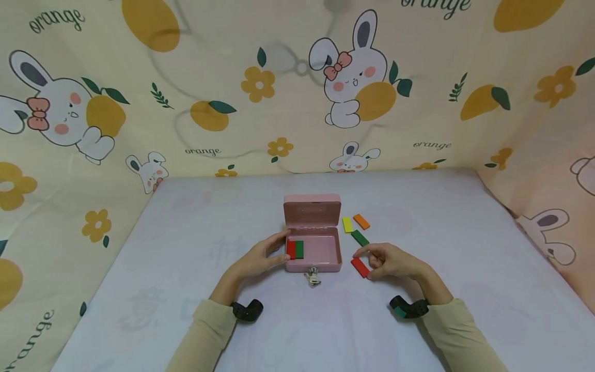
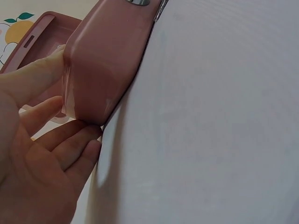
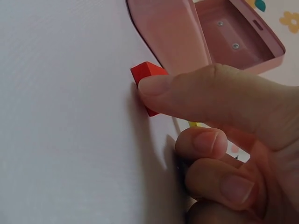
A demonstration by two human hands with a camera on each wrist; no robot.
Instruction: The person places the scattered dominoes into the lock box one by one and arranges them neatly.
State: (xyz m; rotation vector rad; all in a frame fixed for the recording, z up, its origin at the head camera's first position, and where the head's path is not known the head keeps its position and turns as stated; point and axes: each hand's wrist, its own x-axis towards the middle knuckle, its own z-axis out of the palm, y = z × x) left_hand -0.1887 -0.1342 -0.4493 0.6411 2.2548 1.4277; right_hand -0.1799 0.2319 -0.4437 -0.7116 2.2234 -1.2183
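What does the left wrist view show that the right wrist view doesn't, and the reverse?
Only the left wrist view: the left hand against the pink box, and a cut-off rounded metal piece on it.
Only the right wrist view: the right hand gripping a red block, plus a yellow sliver.
Both: the box, its open lid, the white tabletop and patterned backdrop.
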